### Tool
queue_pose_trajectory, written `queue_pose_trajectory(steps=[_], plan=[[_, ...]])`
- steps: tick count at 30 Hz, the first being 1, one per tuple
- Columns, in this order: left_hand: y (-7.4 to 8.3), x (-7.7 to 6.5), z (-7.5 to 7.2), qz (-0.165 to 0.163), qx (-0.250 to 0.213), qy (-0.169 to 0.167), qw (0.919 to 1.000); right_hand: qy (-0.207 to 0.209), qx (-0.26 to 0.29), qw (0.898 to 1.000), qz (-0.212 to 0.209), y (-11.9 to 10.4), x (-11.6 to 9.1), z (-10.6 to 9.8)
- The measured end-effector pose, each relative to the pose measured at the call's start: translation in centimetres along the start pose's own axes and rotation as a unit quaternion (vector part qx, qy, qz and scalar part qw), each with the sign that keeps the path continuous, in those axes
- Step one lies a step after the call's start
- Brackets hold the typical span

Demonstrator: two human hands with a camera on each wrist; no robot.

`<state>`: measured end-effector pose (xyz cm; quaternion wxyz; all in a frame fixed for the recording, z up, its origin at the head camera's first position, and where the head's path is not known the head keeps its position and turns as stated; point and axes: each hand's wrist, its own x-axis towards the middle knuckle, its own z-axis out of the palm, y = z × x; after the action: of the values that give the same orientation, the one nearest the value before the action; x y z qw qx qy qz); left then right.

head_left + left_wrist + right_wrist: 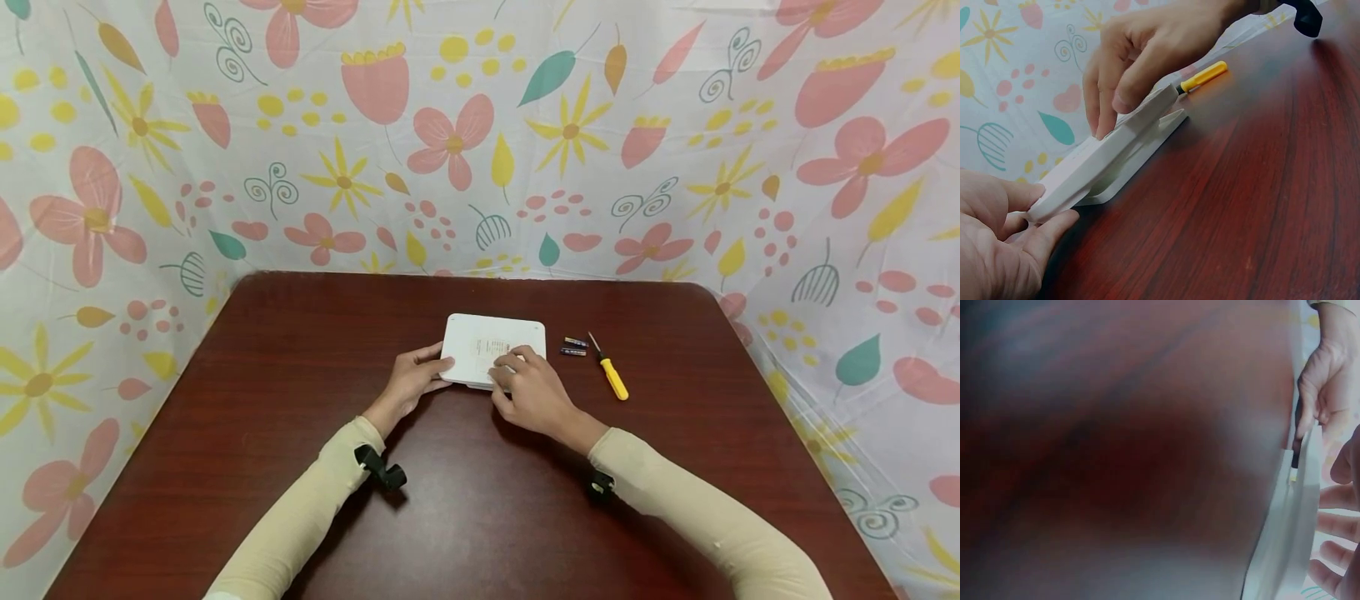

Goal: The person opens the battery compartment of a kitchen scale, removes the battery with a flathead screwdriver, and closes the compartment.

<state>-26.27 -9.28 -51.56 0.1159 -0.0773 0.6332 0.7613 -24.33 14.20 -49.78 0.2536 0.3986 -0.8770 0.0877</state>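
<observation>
A white flat plastic device point(463, 340) with rounded corners and a printed label faces up in the middle of the table. My left hand point(411, 377) grips its left edge, thumb on top and fingers underneath. In the left wrist view the device's thick upper body point(1079, 165) is tilted, its left side raised, over a thinner white plate point(1116, 190) below. My right hand point(536, 396) is over the right front part, its fingertips point(1102, 130) touching the upper face. The spot under those fingers is hidden in the head view.
Two small batteries point(573, 352) lie just right of the device. Beyond them is a screwdriver point(613, 379) with a yellow handle. The dark red wooden table point(337, 325) ends at a flowered curtain point(450, 217) behind and on both sides.
</observation>
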Motion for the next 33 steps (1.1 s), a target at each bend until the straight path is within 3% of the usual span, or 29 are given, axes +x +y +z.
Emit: queue_pose_trajectory(steps=[4, 7, 10, 13, 16, 20, 24, 27, 30, 33], plan=[[0.0, 0.0, 0.2, 0.003, -0.002, -0.001, 1.0000, -0.014, -0.007, 1.000, 0.003, 0.2, -0.3, -0.2], [0.0, 0.0, 0.4, 0.001, 0.001, 0.000, 1.0000, -0.035, 0.022, 0.999, 0.021, 0.5, -0.3, -0.8], [0.1, 0.1, 0.5, -0.004, 0.004, -0.001, 1.0000, -0.056, 0.083, 0.993, 0.066, 0.9, 0.0, -2.0], [0.0, 0.1, 0.5, -0.004, 0.007, -0.003, 1.0000, -0.074, 0.152, 0.976, 0.140, 1.8, 0.5, -3.6], [0.1, 0.0, 0.5, -0.002, 0.006, -0.002, 1.0000, -0.086, 0.211, 0.944, 0.238, 3.0, 0.8, -5.1], [0.1, -0.1, 0.3, -0.002, 0.000, 0.001, 1.0000, -0.111, 0.272, 0.885, 0.362, 4.7, 0.5, -6.5], [0.1, -0.1, 0.2, -0.002, -0.002, 0.002, 1.0000, -0.149, 0.331, 0.820, 0.442, 6.2, -0.5, -6.3], [0.0, 0.0, 0.1, -0.005, -0.003, 0.003, 1.0000, -0.172, 0.367, 0.779, 0.479, 6.9, -1.3, -5.5], [-0.1, 0.1, 0.1, -0.005, -0.004, 0.002, 1.0000, -0.187, 0.394, 0.751, 0.496, 7.2, -1.9, -4.5], [-0.2, 0.0, 0.2, -0.004, -0.005, 0.003, 1.0000, -0.196, 0.417, 0.730, 0.505, 7.1, -2.1, -3.8]])
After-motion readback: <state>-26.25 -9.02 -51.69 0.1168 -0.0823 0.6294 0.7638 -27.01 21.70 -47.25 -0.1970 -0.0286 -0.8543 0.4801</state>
